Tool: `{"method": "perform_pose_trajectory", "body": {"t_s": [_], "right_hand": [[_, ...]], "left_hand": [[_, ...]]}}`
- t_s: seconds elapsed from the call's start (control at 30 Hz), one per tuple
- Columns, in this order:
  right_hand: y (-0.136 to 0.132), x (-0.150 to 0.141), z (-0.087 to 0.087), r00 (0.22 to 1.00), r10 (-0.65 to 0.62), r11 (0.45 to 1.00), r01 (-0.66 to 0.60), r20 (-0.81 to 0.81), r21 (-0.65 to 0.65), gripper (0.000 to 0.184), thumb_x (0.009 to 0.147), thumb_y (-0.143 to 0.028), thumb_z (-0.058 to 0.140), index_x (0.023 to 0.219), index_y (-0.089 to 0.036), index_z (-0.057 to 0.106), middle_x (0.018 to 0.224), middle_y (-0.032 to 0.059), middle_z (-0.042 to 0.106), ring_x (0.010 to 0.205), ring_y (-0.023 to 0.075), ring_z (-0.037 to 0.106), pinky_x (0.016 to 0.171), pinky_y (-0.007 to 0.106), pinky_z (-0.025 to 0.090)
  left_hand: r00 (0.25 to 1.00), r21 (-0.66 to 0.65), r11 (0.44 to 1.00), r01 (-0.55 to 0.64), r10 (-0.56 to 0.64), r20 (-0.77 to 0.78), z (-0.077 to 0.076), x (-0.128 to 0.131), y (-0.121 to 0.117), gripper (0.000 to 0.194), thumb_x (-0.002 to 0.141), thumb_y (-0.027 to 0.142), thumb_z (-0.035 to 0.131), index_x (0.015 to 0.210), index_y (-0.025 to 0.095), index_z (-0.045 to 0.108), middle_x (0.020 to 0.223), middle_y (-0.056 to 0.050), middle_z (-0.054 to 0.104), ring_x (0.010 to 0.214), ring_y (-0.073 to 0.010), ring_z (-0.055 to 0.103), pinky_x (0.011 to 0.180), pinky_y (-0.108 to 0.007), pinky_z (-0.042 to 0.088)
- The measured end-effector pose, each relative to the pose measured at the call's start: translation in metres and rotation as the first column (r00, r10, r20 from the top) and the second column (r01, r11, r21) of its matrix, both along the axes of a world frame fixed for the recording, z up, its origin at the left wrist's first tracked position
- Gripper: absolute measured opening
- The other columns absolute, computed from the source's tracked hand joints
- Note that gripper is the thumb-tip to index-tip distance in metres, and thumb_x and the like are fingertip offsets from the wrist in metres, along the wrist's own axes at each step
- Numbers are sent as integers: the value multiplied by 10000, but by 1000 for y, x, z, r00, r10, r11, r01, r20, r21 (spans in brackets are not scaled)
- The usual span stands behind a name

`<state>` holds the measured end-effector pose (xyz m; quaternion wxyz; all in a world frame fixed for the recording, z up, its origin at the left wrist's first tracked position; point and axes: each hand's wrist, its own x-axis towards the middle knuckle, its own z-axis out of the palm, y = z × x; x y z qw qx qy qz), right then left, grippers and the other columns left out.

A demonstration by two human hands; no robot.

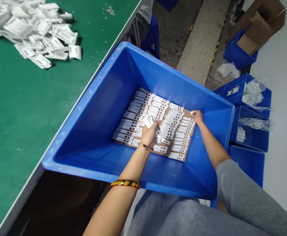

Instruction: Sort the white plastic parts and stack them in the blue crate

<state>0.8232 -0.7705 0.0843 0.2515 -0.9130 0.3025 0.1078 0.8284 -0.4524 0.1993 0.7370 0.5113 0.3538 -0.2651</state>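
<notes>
A big blue plastic bin [91, 165] stands before me, with a sheet of brown cardboard [172, 143] on its floor. Flat white plates with small square holes [127, 127] lie on the cardboard in several neat columns. My left hand [148, 134] is closed around a bunch of loose white plastic parts [151, 121] above the middle columns. Over at the right end of the cardboard, my right hand [197, 116] pinches a small white part [192, 113] at the top of the rightmost column. Most of that part is hidden by the fingers.
A green table [35, 131] borders the bin on the left, with a heap of white plastic parts [40, 31] on it. Smaller blue crates [254, 144] with bagged white parts stand at right. Behind them is a blue crate holding an open cardboard box [255, 32].
</notes>
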Motion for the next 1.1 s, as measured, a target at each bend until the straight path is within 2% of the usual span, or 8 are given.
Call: {"method": "perform_pose_trajectory", "body": {"t_s": [0.07,0.2,0.37,0.53,0.73,0.9,1.0,1.1], "right_hand": [[-2,-1,-16,996,61,995,-65,-64,-76,264,858,-87,496,917,-159,743,1039,118,698,1048,233,605,940,318,453],[7,-3,-36,971,191,965,-213,-144,-153,327,855,-35,489,1029,-190,718,1083,111,688,1042,224,590,928,319,432],[13,3,-39,932,321,907,-353,-167,-230,297,908,-79,468,1040,-196,707,1128,133,673,1092,242,554,969,347,393],[14,3,-41,915,349,875,-396,-203,-279,317,893,-48,454,973,-184,729,1053,147,678,1036,248,571,910,351,412],[20,-4,-41,929,324,882,-365,-179,-299,258,888,-133,513,1029,-202,718,1138,121,658,1115,247,523,972,358,385],[38,1,-46,972,196,935,-225,-131,-275,158,848,-186,584,910,-199,728,1038,99,697,1048,252,555,975,405,380],[43,4,-44,990,112,964,-129,-84,-231,162,829,-162,578,880,-197,728,1010,102,711,1044,256,565,987,439,376],[51,8,-33,997,67,988,-71,-30,-134,178,843,-178,556,877,-178,731,1025,131,714,1067,273,572,1004,482,376]], "left_hand": [[999,-38,999,-2,0,-35,3,-1,0,208,549,209,722,729,138,644,484,51,541,448,-90,487,451,-205,375],[999,-67,998,5,-9,-52,5,-4,-1,156,561,136,687,673,146,580,537,24,588,485,-99,537,504,-223,449],[999,-141,990,29,-35,-41,11,-5,-1,175,550,99,734,694,126,639,629,-23,669,552,-118,615,555,-231,516],[996,-159,986,57,-67,-57,14,-5,0,183,556,116,784,698,120,669,662,-39,694,567,-131,642,571,-245,538],[995,-157,987,34,-47,-83,15,-4,-1,153,583,92,781,691,116,674,655,-30,691,579,-130,657,604,-247,550],[991,-196,980,-39,13,-135,15,-4,-3,112,603,64,734,679,116,670,628,-30,696,532,-124,636,547,-240,538],[993,-211,977,-32,7,-118,13,-6,-2,114,604,75,747,687,116,679,628,-33,700,521,-124,632,540,-243,536],[997,-203,979,-10,-5,-72,10,-8,-2,156,584,106,797,708,116,703,677,-52,726,605,-152,676,599,-261,558]]}}
